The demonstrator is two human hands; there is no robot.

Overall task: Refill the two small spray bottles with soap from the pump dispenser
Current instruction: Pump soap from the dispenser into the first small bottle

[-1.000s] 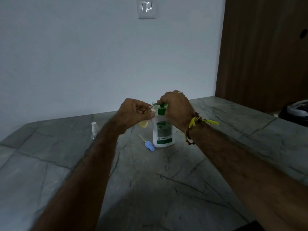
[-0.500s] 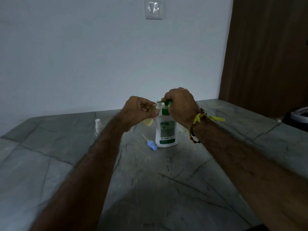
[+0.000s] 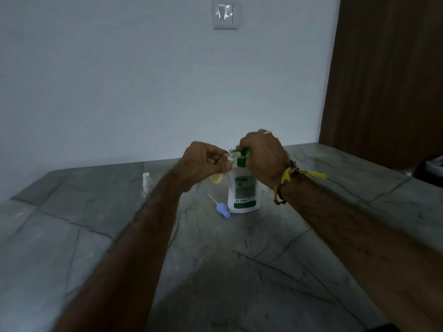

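Note:
A white pump dispenser (image 3: 243, 192) with a green label and green pump head stands upright on the grey stone table (image 3: 239, 271). My right hand (image 3: 263, 156) is closed over the pump head. My left hand (image 3: 203, 161) holds a small spray bottle (image 3: 217, 182), with yellowish soap in it, its open mouth up at the green nozzle. The bottle's blue spray cap (image 3: 221, 209) with its thin tube lies on the table just left of the dispenser. A second small clear spray bottle (image 3: 146, 183) with a white cap stands further left, partly behind my left forearm.
A white wall with a light switch (image 3: 225, 14) rises behind the table. A dark wooden door (image 3: 388, 80) is at the right. A dark object (image 3: 431, 168) sits at the far right edge.
The view has shifted slightly. My right hand stays on the pump head and my left hand keeps the small bottle under the nozzle.

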